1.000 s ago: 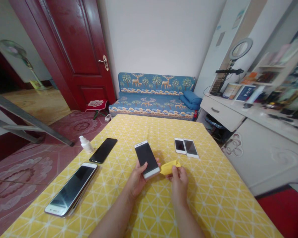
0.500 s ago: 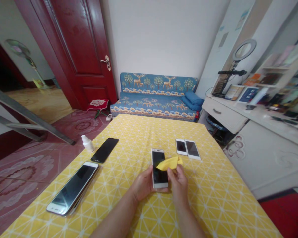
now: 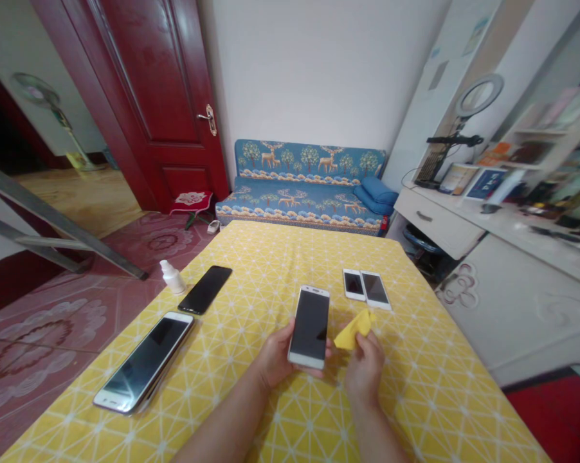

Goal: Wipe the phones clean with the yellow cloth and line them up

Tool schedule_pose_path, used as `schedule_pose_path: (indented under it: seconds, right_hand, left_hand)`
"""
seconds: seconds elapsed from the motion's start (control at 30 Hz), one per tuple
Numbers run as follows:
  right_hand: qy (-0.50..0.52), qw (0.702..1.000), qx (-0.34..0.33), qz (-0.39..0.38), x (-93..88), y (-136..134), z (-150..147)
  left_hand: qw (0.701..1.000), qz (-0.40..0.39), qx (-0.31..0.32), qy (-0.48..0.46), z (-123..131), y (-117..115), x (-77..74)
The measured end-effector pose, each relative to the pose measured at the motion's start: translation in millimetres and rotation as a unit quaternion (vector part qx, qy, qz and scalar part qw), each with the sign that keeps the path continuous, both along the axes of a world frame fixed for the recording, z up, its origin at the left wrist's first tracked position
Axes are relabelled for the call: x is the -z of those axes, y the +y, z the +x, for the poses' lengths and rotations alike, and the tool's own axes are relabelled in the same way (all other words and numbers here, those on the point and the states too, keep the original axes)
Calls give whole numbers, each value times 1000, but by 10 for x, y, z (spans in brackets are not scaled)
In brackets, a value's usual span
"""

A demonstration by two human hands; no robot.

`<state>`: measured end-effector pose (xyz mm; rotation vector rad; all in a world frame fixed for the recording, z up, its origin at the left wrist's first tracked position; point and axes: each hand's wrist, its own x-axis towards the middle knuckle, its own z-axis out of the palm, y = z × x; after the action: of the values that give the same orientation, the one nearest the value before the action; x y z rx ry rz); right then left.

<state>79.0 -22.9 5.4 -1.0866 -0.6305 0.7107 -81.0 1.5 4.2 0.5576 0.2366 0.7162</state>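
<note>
My left hand [image 3: 279,355] is closed around the lower part of a white-framed smartphone [image 3: 310,326], thumb along its left edge and fingertips showing at the right. The dark screen faces up and is fully uncovered. To the right of it, my right hand [image 3: 366,363] pinches a folded yellow cloth [image 3: 353,330], which is apart from the phone. Two small white phones [image 3: 366,288] lie side by side beyond my right hand. On the left lie a black phone [image 3: 206,289] and a large white-framed phone [image 3: 145,362], seemingly with something thin under it.
A white pump-top bottle [image 3: 173,278] stands at the left edge of the table [image 3: 280,257], which has a yellow patterned cloth. Behind the table is a blue sofa [image 3: 290,199]. A white dresser [image 3: 492,270] stands at right, and metal legs [image 3: 72,225] at left.
My right hand has drawn the yellow cloth off the phone's screen, to the right and slightly down. The phone in my left hand has tilted a little, its top now leaning right.
</note>
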Motion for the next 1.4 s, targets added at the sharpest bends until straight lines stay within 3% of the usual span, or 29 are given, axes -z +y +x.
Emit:
schedule_pose_path:
  seconds: [0.1, 0.27, 0.63, 0.9, 1.0, 1.13, 1.23, 1.3, 1.4]
  right_hand:
    - [-7, 999, -38, -6, 41, -38, -36]
    - [-105, 982, -157, -17, 7, -98, -96]
    - [-128, 991, -36, -32, -62, -73, -141]
    - [-212, 976, -50, 14, -309, -69, -173]
    - [-198, 976, -92, -14, -491, -131, -272]
    - [-62, 965, -222, -123, -743, -244, -415]
    - [-36, 954, -266, -137, -791, -235, -440]
    - [-94, 960, -236, -118, -723, -173, -394]
    - [-254, 957, -125, -56, -530, -51, -252]
  left_hand:
    - [1000, -13, -13, 23, 1, -4, 11]
    - [997, -34, -45, 59, 23, -9, 7]
    - [995, -35, -52, 77, 35, 2, -14]
    - [997, -30, -48, 61, 57, 17, 2]
    - [993, -42, -71, 88, 81, 26, 12]
    - [989, -38, -91, 108, 113, 13, -2]
    - [986, -26, -111, 120, 129, -14, -22]
    - [983, -27, -125, 129, 133, -29, -37]
    - [985, -24, -105, 138, 125, -37, -58]
